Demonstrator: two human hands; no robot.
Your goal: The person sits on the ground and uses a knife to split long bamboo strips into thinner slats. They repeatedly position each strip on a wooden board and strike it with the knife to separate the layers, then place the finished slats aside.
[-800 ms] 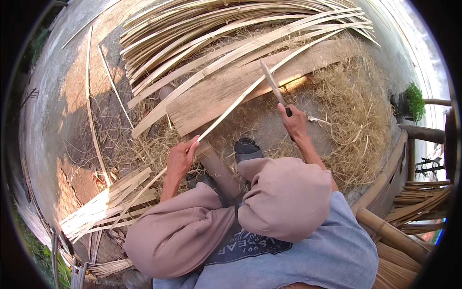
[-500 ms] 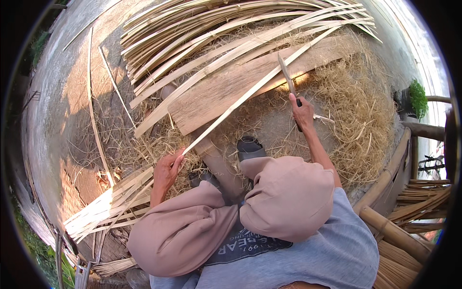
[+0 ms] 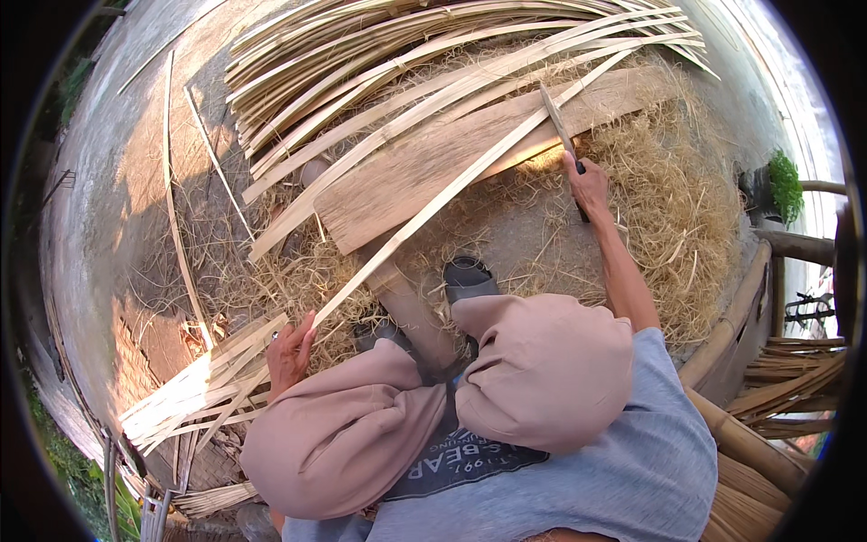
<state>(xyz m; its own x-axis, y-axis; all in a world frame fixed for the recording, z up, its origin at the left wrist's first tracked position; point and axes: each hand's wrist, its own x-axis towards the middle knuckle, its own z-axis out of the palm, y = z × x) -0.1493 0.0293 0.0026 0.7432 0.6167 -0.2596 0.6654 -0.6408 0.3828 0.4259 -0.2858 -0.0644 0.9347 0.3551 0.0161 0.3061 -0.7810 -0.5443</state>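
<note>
A long pale bamboo strip (image 3: 470, 183) runs slantwise from my left hand up across a wide wooden board (image 3: 397, 194). Its near end is pinched in the fingers of my left hand (image 3: 291, 352), beside my left knee. My right hand (image 3: 590, 188) grips the dark handle of a knife (image 3: 558, 122), arm stretched out to the right. The blade points away from me and crosses the strip above the board's right half. Whether its edge bites into the strip cannot be made out.
Beyond the board lies a big stack of bamboo strips (image 3: 316, 86). Curly shavings (image 3: 673, 239) heap up on the right. More strips (image 3: 194, 397) lie at left, partly sunlit. A bamboo rail (image 3: 745, 443) stands at right. My sandalled foot (image 3: 470, 275) is between the hands.
My left hand has drawn back toward me and left with the strip's end. My right hand, with the knife, has moved right and farther away.
</note>
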